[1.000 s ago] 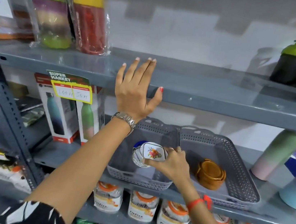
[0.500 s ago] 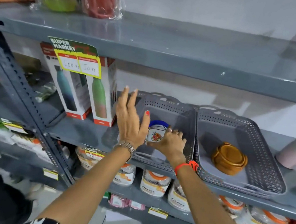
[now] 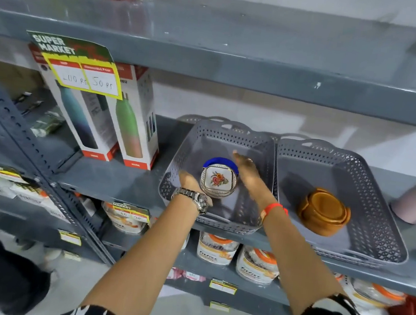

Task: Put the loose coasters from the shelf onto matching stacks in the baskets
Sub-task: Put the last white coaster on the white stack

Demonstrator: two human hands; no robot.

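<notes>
We see two grey perforated plastic baskets side by side on the middle grey metal shelf, their adjoining walls touching or nearly so. The left basket holds a stack of coasters: a white square coaster with a red floral print lies on top, over a pale round layer, and a blue disc shows behind its far edge. The left hand, with a silver metal wristwatch on the wrist, sits at the stack's near-left side with its fingers bent out of sight, so we cannot tell whether it grips the stack or merely touches it. The right hand, with an orange band on the wrist, lies flat with fingers extended along the stack's right side, just beside it and holding nothing. The right basket contains a stack of round brown wooden coasters in a matching holder, well apart from both hands. Left of the baskets stand two white cartons picturing gradient bottles, below a yellow price label hung from the upper shelf edge. Jars with orange lids fill the shelf below.
</notes>
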